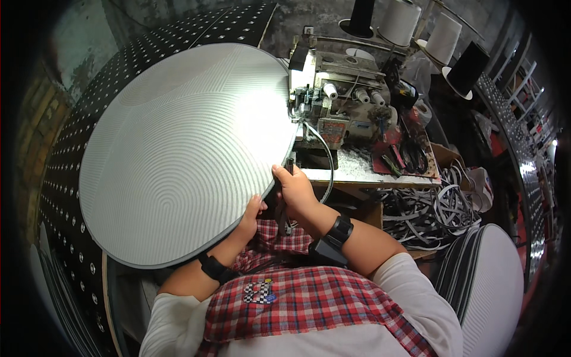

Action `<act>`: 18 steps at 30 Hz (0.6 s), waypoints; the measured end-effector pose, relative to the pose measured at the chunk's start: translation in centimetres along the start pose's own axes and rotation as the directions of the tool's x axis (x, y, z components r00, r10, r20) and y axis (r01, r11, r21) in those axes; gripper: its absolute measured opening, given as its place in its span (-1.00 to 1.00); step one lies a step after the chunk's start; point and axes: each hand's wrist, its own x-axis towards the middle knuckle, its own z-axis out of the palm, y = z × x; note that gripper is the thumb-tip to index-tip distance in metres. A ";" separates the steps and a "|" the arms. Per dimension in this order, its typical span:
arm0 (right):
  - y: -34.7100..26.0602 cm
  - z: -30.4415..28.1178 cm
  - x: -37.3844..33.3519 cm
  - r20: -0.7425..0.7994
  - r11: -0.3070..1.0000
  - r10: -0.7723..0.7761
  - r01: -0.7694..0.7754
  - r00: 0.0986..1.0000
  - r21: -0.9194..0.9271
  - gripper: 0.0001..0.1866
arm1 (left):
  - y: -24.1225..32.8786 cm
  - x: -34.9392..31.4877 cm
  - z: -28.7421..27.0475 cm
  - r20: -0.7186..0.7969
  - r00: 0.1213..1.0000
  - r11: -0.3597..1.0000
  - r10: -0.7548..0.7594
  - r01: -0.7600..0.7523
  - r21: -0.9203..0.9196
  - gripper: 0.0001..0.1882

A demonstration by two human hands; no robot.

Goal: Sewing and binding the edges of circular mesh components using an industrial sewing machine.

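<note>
A large round mat (172,154), pale grey with curved ribbed lines and a dark edge binding, lies tilted over the table on my left. My left hand (251,217) grips its near right edge, thumb on top and fingers underneath. My right hand (297,189) is closed at the same edge, a little farther up. Out of its grip pokes a slim dark tool (289,163), whose kind I cannot make out; its lower part hangs below the hand. The mat's far right edge lies against the sewing machine (345,89), under its bright lamp. A grey binding strip (326,149) loops down from the machine.
Black and white thread cones (399,22) stand behind the machine. A heap of grey strips (440,205) fills a box at right, below a red tray (405,152) with tools. Stacked round mats (488,291) stand at my right. A black studded table (65,196) extends leftward.
</note>
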 end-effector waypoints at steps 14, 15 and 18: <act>-1.3 0.0 3.5 -0.072 0.975 -0.195 0.186 0.978 -0.120 -0.87 | 1.5 3.6 1.0 -0.069 0.970 0.951 0.232 -0.211 0.224 -0.77; -1.4 0.1 3.7 -0.085 0.964 -0.239 0.226 0.967 -0.136 -0.88 | 2.1 3.6 1.2 -0.066 0.971 0.952 0.231 -0.211 0.223 -0.77; -2.1 0.9 3.6 -0.088 0.962 -0.260 0.250 0.962 -0.110 -0.90 | 3.0 3.9 1.2 -0.122 0.954 0.957 0.272 -0.255 0.142 -0.83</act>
